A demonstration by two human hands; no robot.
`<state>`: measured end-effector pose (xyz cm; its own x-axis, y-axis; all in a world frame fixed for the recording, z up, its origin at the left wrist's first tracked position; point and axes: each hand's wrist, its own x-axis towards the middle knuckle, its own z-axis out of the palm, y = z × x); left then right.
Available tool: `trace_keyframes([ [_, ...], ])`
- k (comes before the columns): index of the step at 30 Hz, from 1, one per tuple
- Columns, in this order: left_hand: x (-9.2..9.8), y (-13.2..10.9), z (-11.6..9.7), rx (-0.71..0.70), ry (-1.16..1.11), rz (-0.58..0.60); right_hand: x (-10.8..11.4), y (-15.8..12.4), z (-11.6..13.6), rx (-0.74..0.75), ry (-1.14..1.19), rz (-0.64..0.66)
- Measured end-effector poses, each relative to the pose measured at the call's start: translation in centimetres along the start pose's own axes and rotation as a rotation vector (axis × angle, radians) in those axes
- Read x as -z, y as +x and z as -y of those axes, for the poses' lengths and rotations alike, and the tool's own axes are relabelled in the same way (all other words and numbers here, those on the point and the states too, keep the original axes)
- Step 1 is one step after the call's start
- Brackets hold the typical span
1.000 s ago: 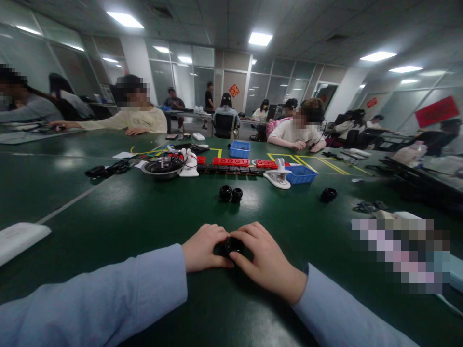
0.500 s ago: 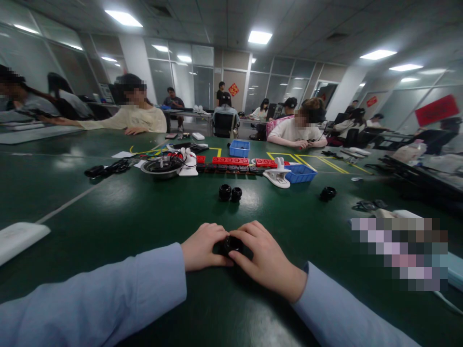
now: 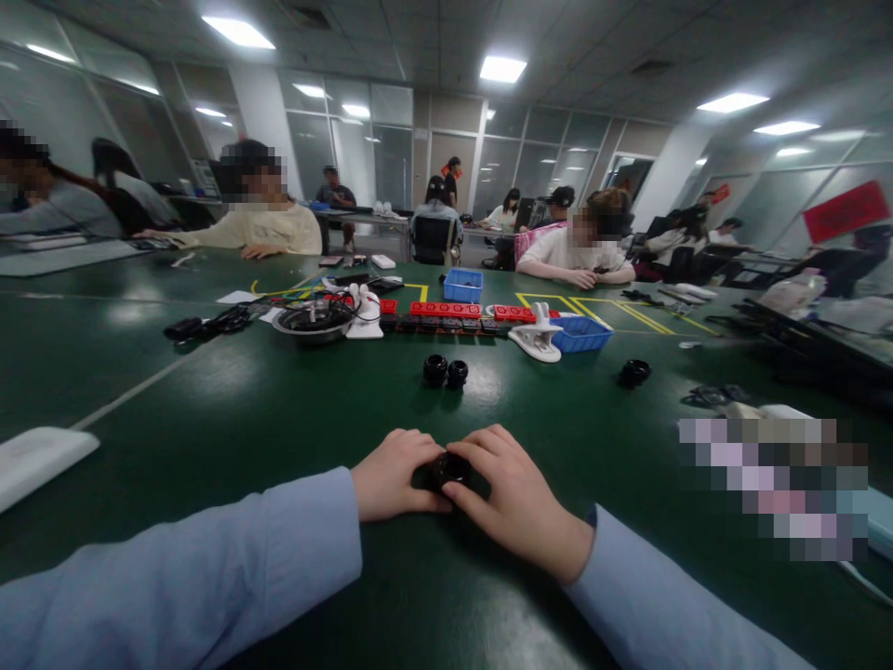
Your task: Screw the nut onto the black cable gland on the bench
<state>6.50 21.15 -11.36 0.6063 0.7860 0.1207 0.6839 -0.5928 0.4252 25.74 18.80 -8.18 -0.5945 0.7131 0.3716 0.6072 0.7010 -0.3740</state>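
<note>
A black ring-shaped cable gland [image 3: 455, 468] is upright on the green table, its round opening facing up. My left hand [image 3: 397, 476] closes on its left side with thumb and fingers. From the right, my right hand [image 3: 503, 493] pinches the upper part between thumb and index finger. Fingers cover much of the fitting, so its lower part is hidden. Two similar black cable glands [image 3: 445, 372] stand side by side further up the table. Another black cable gland [image 3: 633, 373] lies off to the right.
Beyond the glands is a row of red and black blocks [image 3: 446, 318], with white clamps [image 3: 537, 333], blue bins [image 3: 580, 333] and a metal bowl [image 3: 313, 321] of cables. Black cables [image 3: 209, 324] lie left. A white case [image 3: 42, 465] sits near the left edge. Co-workers sit across the table.
My right fingers have shifted slightly around the gland's rim; both hands otherwise stay in place. The co-worker at left has changed arm position, and a standing person at the back has moved right.
</note>
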Motion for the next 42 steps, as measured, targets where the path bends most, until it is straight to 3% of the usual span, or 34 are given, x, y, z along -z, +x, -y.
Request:
trace_keyframes([
  [23,0.2,0.1,-0.2,0.026,-0.014,0.016,-0.2,0.1,0.3,0.029,0.008,0.007],
  [37,0.1,0.1,-0.3,0.015,0.023,0.032,0.0,-0.2,1.2,0.293,0.062,0.117],
  [42,0.3,0.1,-0.3,0.035,0.008,0.047,-0.2,-0.5,0.8,0.368,0.039,0.1],
])
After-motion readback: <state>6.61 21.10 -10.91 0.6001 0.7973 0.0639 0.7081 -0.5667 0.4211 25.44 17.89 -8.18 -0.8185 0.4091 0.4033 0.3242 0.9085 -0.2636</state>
